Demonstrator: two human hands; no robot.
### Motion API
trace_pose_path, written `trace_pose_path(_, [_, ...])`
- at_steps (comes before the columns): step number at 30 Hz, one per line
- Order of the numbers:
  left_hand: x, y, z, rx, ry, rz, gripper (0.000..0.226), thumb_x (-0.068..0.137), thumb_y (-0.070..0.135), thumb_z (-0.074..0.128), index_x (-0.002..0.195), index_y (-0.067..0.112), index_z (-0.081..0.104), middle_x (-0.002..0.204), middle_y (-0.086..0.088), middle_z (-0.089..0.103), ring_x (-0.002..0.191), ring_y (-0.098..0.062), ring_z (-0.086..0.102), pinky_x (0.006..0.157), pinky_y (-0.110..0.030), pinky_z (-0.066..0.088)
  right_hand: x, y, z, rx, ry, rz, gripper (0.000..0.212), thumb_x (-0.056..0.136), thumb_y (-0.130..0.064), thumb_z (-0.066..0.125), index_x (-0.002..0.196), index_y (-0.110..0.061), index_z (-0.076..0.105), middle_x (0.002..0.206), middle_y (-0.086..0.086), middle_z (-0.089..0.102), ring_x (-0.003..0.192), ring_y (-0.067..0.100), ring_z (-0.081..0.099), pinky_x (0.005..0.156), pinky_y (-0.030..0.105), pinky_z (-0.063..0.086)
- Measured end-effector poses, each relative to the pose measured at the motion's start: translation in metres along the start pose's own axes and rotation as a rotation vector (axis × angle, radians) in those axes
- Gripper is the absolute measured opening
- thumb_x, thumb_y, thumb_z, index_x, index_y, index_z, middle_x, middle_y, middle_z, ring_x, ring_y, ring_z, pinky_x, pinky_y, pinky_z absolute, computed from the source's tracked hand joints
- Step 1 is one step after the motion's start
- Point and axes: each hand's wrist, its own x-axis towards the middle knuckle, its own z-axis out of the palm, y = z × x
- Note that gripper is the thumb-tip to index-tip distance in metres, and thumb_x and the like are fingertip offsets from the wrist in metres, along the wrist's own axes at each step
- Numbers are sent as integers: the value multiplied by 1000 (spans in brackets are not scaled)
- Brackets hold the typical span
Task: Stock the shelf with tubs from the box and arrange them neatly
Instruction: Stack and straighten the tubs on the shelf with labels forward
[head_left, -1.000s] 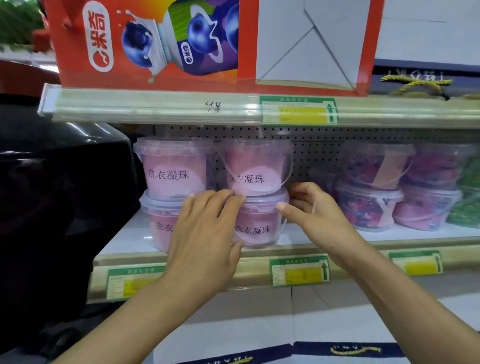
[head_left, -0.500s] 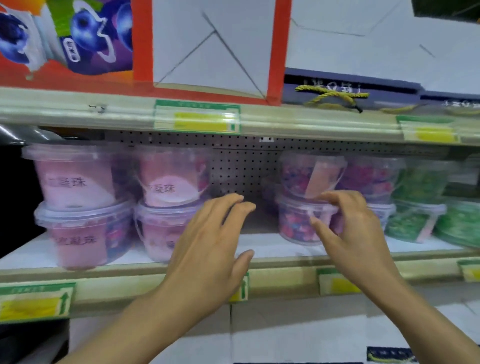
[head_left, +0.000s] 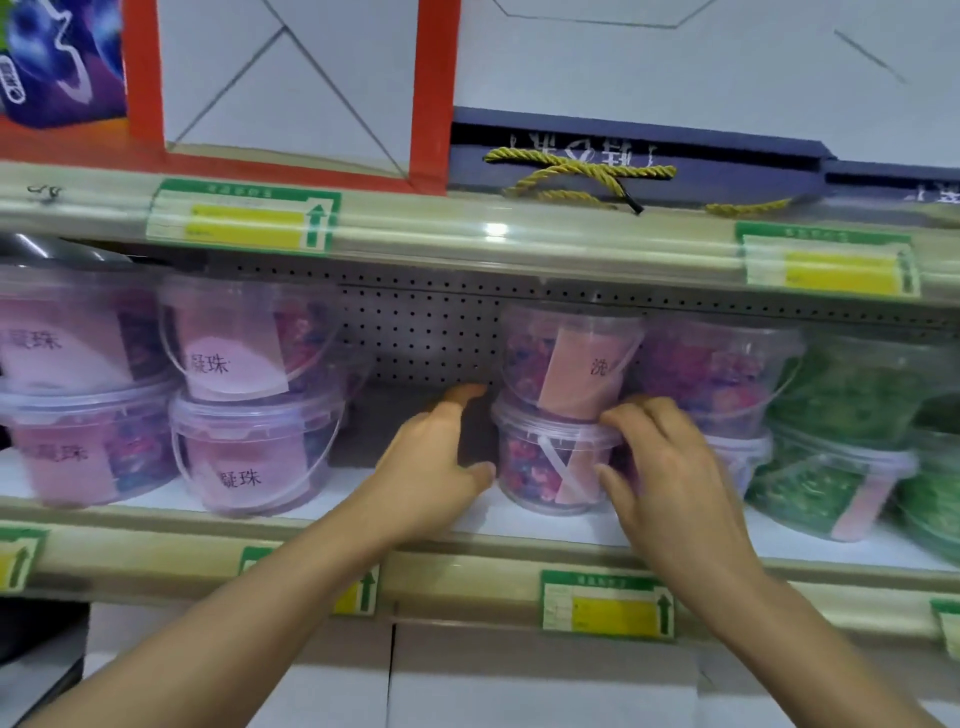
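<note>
Tubs of mixed pink and purple beads stand stacked two high on the shelf (head_left: 519, 525), and we have both hands at the lower tub (head_left: 550, 467) of the middle stack; much is blurred by motion, so the labels read only in part, and the far-left tubs are cut off by the frame edge; our left hand (head_left: 431, 467) sits at the tub's left side with fingers reaching behind it, their tips hidden, so we cannot tell whether it truly grips; our right hand (head_left: 665, 478) curls over the lid rim and the front right wall, covering part of the neighbouring stack; the upper tub (head_left: 566, 358) rests on the lower one, its label turned sideways; pink tubs (head_left: 254, 395) stand to the left across a bare gap, green tubs (head_left: 841, 431) to the right; since half a second ago our hands have closed in on this tub, where before they hovered short of it.
</note>
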Motion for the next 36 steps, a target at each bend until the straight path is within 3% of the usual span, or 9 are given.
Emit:
trace_pose_path(3, [-1, -1, 0, -12, -48, 58, 61, 84, 19, 64, 139, 23, 36, 136, 2, 50, 125, -14, 46, 96, -20, 37, 6, 0, 3, -14, 21, -21, 41, 60, -1, 80, 96, -6, 60, 92, 14, 57, 76, 37, 59, 49, 36, 45])
trace_pose_path(10, [17, -14, -4, -42, 6, 43, 53, 82, 11, 59, 132, 22, 43, 130, 0, 56, 117, -19, 53, 94, -26, 43, 2, -1, -11, -52, -16, -80, 32, 65, -2, 76, 87, -11, 55, 90, 7, 52, 70, 32, 55, 44, 32, 38])
trace_pose_path(13, [42, -15, -8, -11, 25, -20, 52, 84, 12, 58, 132, 24, 41, 129, -2, 55, 114, -26, 55, 83, -23, 43, -4, 1, -19, -57, -14, -97, 34, 63, -1, 77, 86, -13, 56, 88, 4, 55, 70, 28, 56, 48, 32, 40])
trace_pose_path(15, [60, -15, -8, 24, 31, -29, 51, 84, 10, 58, 131, 23, 43, 130, -3, 54, 116, -27, 54, 87, -25, 44, -7, 6, -22, -56, 3, -108, 34, 65, -1, 78, 88, -14, 57, 90, 3, 57, 72, 26, 57, 52, 34, 44])
trace_pose_path(18, [82, -19, 0, 22, 45, 39, 51, 81, 6, 61, 128, 21, 48, 130, -7, 55, 118, -29, 53, 96, -37, 46, -9, 11, -24, -61, 20, -142, 29, 71, -14, 68, 94, -20, 53, 92, -1, 57, 80, 18, 53, 64, 28, 40])
trace_pose_path(23, [115, -27, 23, -12, 41, 132, 51, 75, 3, 66, 121, 23, 58, 124, -4, 61, 112, -27, 58, 91, -39, 51, -8, 9, -27, -110, -22, -99, 37, 65, -2, 79, 91, -16, 57, 91, -1, 58, 78, 26, 59, 66, 31, 39])
trace_pose_path(28, [128, -29, 34, 148, 72, 201, 23, 75, 9, 66, 95, 21, 70, 101, -7, 70, 97, -30, 63, 76, -40, 55, -15, 0, -28, -87, -15, -51, 25, 72, -24, 67, 95, -16, 59, 98, -2, 56, 85, 19, 56, 71, 30, 42])
trace_pose_path(32, [125, -28, 27, 192, 134, 222, 23, 78, 5, 60, 95, 18, 69, 102, -7, 68, 97, -30, 62, 77, -40, 53, -17, -11, -22, -87, 50, -56, 29, 81, -35, 55, 95, -10, 60, 96, 4, 56, 87, 22, 54, 74, 31, 41])
trace_pose_path(36, [112, -22, 22, 307, 194, 179, 29, 85, 3, 52, 109, 14, 65, 112, -10, 63, 106, -32, 56, 84, -40, 49, -16, -12, -19, -83, 76, -50, 30, 82, -35, 51, 95, -9, 58, 96, 4, 54, 88, 23, 51, 75, 30, 40])
